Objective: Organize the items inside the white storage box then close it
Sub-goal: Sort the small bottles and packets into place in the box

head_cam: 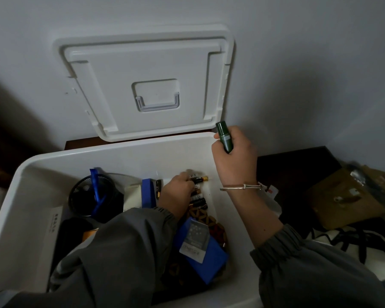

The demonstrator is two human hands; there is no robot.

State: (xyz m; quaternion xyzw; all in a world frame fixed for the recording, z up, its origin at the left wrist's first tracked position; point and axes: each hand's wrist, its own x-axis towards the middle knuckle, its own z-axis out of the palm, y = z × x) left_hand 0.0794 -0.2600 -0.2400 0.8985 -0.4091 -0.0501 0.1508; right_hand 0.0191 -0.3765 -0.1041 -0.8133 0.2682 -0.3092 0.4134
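Your right hand grips a dark green tube, held upright over the far right corner of the white storage box. Your left hand is down inside the box, below and left of the right one. Its fingertips are at a row of small tubes; cannot tell whether they pinch one. The lid is off, leaning on the wall beyond both hands. A black mesh cup sits left of your left hand, and a blue box is beside that forearm.

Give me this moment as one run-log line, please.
phase: sorting | left hand: at black tube in row | right hand: holds green tube | white storage box: lid open
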